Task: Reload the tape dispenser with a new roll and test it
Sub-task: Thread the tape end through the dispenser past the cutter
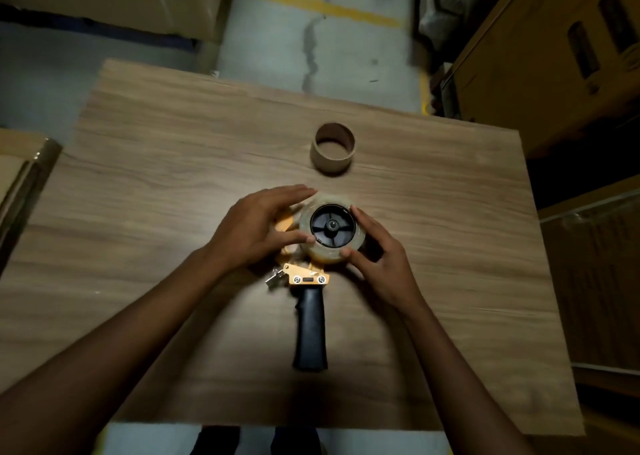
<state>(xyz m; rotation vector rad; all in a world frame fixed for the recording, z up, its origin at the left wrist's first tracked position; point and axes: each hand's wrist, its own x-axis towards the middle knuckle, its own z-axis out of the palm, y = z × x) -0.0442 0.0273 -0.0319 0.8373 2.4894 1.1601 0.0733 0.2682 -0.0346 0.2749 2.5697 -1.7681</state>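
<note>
both the left hand and right hand grip the clear tape roll, apparently seated on the orange tape dispenser lying on the bench.

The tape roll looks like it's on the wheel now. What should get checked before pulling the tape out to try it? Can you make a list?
1. New tape roll sits around the black hub: ok, the hub shows through its middle.
2. Roll pushed fully down on the hub: cannot tell from above.
3. Both hands steady it: ok, the left hand and right hand touch the roll's edges.
4. Old cardboard core out of the way: ok, it stands apart, farther back on the table.
5. Tape end threaded through the front of the dispenser: cannot tell, the left hand covers it.
6. Handle free to grab: ok, nothing touches it.
</note>
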